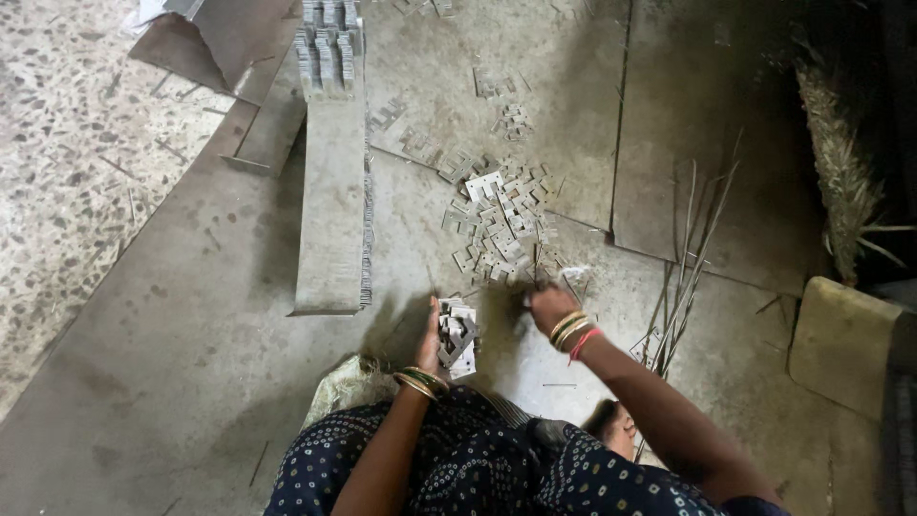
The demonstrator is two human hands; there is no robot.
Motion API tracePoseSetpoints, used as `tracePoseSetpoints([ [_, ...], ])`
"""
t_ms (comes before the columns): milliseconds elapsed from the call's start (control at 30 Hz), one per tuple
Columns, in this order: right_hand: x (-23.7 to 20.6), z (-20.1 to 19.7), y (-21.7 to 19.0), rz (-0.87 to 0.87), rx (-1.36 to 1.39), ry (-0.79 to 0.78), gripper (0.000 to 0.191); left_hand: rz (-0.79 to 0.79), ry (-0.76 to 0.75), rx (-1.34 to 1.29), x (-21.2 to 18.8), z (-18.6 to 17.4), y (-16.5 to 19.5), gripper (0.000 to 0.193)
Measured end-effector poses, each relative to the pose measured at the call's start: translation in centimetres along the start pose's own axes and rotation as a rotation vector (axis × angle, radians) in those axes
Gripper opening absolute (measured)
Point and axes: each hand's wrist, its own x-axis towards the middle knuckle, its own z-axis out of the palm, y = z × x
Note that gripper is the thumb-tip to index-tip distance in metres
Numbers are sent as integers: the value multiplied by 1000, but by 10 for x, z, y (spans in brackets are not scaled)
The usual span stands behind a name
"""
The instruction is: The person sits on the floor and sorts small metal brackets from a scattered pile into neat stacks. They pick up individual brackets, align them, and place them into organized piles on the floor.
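My left hand (432, 336) grips a stack of small flat metal stampings (459, 334), held upright just above the floor. My right hand (546, 304) reaches forward with its fingers closed at the near edge of a loose pile of the same grey stampings (501, 222); whether it holds a piece I cannot tell. Both wrists carry bangles. The pile lies spread on grey metal sheets (191, 315) that cover the floor.
A long narrow metal strip (330, 201) lies left of the pile, with neat rows of stacked stampings (329, 48) at its far end. Thin sticks (686, 268) lie to the right, a straw broom (845, 172) further right, and a speckled stone floor (67, 143) at left.
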Motion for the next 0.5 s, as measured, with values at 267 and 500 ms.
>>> tracePoseSetpoints([
  [267,-11,2,-3,145,86,127,23,-130,-87,14,-5,-1,0,49],
  [500,-7,-35,-5,47,1121,170,36,-26,38,16,-10,12,6,56],
])
